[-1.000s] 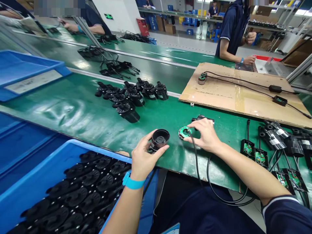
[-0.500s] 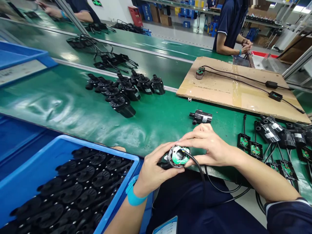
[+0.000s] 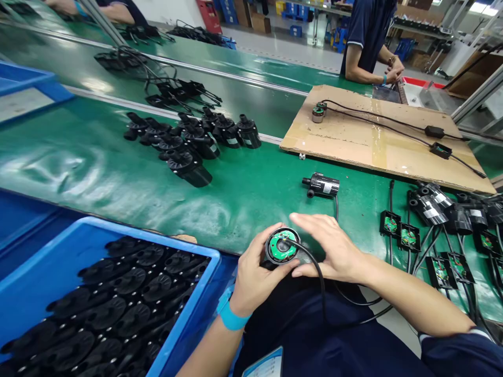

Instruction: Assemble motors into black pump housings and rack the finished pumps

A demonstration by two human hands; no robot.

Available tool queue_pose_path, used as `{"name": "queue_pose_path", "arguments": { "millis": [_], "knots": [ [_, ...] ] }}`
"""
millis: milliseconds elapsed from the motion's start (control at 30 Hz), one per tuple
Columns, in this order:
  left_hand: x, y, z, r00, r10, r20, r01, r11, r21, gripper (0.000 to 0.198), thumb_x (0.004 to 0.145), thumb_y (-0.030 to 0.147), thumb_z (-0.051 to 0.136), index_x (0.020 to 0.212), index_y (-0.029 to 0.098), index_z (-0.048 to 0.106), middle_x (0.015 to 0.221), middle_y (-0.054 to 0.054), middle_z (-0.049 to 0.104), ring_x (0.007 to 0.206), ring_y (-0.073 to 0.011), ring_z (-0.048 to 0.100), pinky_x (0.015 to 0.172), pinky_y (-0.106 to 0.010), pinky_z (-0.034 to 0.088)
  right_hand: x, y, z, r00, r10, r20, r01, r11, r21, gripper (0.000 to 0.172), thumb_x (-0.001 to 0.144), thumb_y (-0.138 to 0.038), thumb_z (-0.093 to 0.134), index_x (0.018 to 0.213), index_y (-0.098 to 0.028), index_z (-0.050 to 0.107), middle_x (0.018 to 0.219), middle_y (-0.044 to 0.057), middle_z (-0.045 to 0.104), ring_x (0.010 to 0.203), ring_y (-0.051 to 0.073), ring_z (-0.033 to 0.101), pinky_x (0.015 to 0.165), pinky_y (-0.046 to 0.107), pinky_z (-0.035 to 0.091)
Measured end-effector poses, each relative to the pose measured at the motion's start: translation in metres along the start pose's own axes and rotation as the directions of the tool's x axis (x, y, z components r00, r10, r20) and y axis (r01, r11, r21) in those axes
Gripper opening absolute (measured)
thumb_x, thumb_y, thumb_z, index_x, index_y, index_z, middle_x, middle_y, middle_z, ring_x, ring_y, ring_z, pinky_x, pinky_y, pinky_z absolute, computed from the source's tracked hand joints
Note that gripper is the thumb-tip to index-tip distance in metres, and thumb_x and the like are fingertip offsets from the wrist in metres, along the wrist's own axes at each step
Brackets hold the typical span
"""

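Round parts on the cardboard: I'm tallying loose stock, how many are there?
2 round parts, both at the far left corner of the cardboard: one in front, the other just behind it. None seem hidden.

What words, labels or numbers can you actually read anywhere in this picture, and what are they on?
None can be read.
White label on the black pump: too small.
White labels on the pumps at right: blurred.
Card at the bottom edge: no legible print.
White label on the blue bin: washed out.

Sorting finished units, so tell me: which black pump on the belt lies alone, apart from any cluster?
The labelled pump lying on its side just beyond the right hand; the rest sit in clusters.
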State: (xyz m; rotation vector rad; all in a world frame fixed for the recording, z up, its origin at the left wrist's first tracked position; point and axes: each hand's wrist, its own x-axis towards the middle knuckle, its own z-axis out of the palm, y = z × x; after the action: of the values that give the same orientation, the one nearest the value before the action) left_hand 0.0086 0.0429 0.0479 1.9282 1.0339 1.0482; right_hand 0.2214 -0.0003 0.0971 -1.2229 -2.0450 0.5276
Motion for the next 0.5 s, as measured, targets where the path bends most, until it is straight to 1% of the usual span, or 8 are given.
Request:
{"name": "queue_pose_path", "arguments": {
  "millis": [67, 133, 233, 267, 333, 400, 433, 500],
  "knots": [
    [0.003, 0.013, -0.007, 0.994, 0.093, -0.059, -0.089, 0.994, 0.068, 0.061, 0.081, 0.043, 0.08, 0.135, 0.027, 0.056, 0.129, -0.009, 0.069, 0.119, -0.0278, 0.067, 0.105, -0.044, 0.056, -0.009, -0.012, -0.008, 0.994, 0.108, 0.022, -0.11, 0.967, 0.231, 0.064, 0.098, -0.06, 0.058, 0.148, -0.022, 0.048, 0.131, 0.013, 0.067, 0.118, 0.024, 0.063, 0.104, 0.041, 0.047],
    [0.008, 0.026, -0.015, 0.976, 0.186, -0.117, -0.171, 0.977, 0.128, 0.057, 0.082, 0.038, 0.08, 0.133, 0.027, 0.056, 0.128, -0.009, 0.068, 0.12, -0.0275, 0.067, 0.105, -0.044, 0.057, -0.021, -0.023, -0.015, 0.964, 0.194, 0.183, -0.257, 0.862, 0.437, 0.044, 0.106, -0.052, 0.046, 0.134, -0.022, 0.061, 0.114, 0.008, 0.073, 0.104, 0.019, 0.069, 0.094, 0.034, 0.052],
    [0.015, 0.043, -0.028, 0.934, 0.292, -0.207, -0.252, 0.947, 0.198, 0.054, 0.08, 0.031, 0.081, 0.129, 0.028, 0.056, 0.123, -0.007, 0.069, 0.121, -0.0301, 0.066, 0.105, -0.05, 0.056, -0.038, -0.037, -0.02, 0.899, 0.186, 0.397, -0.398, 0.726, 0.561, 0.045, 0.108, -0.051, 0.04, 0.119, -0.018, 0.069, 0.099, 0.007, 0.076, 0.091, 0.017, 0.07, 0.084, 0.028, 0.053],
    [0.017, 0.047, -0.031, 0.911, 0.324, -0.256, -0.274, 0.938, 0.212, 0.056, 0.079, 0.03, 0.081, 0.128, 0.029, 0.055, 0.121, -0.006, 0.069, 0.121, -0.0314, 0.066, 0.106, -0.053, 0.055, -0.042, -0.04, -0.021, 0.893, 0.163, 0.419, -0.4, 0.715, 0.574, 0.045, 0.107, -0.052, 0.044, 0.117, -0.017, 0.069, 0.095, 0.007, 0.076, 0.087, 0.016, 0.07, 0.081, 0.027, 0.053],
    [0.021, 0.049, -0.036, 0.829, 0.381, -0.409, -0.315, 0.923, 0.221, 0.06, 0.078, 0.032, 0.081, 0.13, 0.033, 0.051, 0.123, -0.004, 0.066, 0.124, -0.0336, 0.064, 0.109, -0.06, 0.05, -0.049, -0.044, -0.02, 0.895, 0.085, 0.439, -0.355, 0.73, 0.584, 0.042, 0.105, -0.051, 0.048, 0.114, -0.016, 0.071, 0.085, 0.006, 0.075, 0.079, 0.015, 0.069, 0.078, 0.026, 0.052],
    [0.023, 0.04, -0.036, 0.767, 0.344, -0.541, -0.285, 0.939, 0.192, 0.061, 0.081, 0.034, 0.077, 0.133, 0.035, 0.046, 0.13, -0.004, 0.061, 0.128, -0.0343, 0.061, 0.113, -0.064, 0.045, -0.053, -0.046, -0.019, 0.884, 0.06, 0.463, -0.347, 0.749, 0.564, 0.039, 0.106, -0.046, 0.047, 0.115, -0.015, 0.071, 0.075, 0.004, 0.072, 0.071, 0.013, 0.067, 0.074, 0.024, 0.051],
    [0.024, 0.032, -0.035, 0.785, 0.289, -0.547, -0.234, 0.957, 0.169, 0.059, 0.083, 0.035, 0.074, 0.134, 0.034, 0.044, 0.131, -0.005, 0.06, 0.128, -0.0341, 0.061, 0.113, -0.063, 0.044, -0.055, -0.046, -0.018, 0.872, 0.099, 0.479, -0.381, 0.75, 0.54, 0.038, 0.107, -0.044, 0.046, 0.115, -0.015, 0.07, 0.071, 0.002, 0.069, 0.067, 0.012, 0.065, 0.071, 0.023, 0.051],
    [0.024, 0.013, -0.035, 0.892, 0.148, -0.427, -0.083, 0.982, 0.168, 0.052, 0.085, 0.037, 0.072, 0.129, 0.028, 0.046, 0.124, -0.008, 0.064, 0.122, -0.0338, 0.064, 0.11, -0.061, 0.048, -0.057, -0.045, -0.017, 0.835, 0.239, 0.496, -0.493, 0.723, 0.483, 0.038, 0.108, -0.043, 0.044, 0.118, -0.016, 0.068, 0.069, 0.0, 0.064, 0.063, 0.011, 0.062, 0.065, 0.02, 0.048]
  ]
}}
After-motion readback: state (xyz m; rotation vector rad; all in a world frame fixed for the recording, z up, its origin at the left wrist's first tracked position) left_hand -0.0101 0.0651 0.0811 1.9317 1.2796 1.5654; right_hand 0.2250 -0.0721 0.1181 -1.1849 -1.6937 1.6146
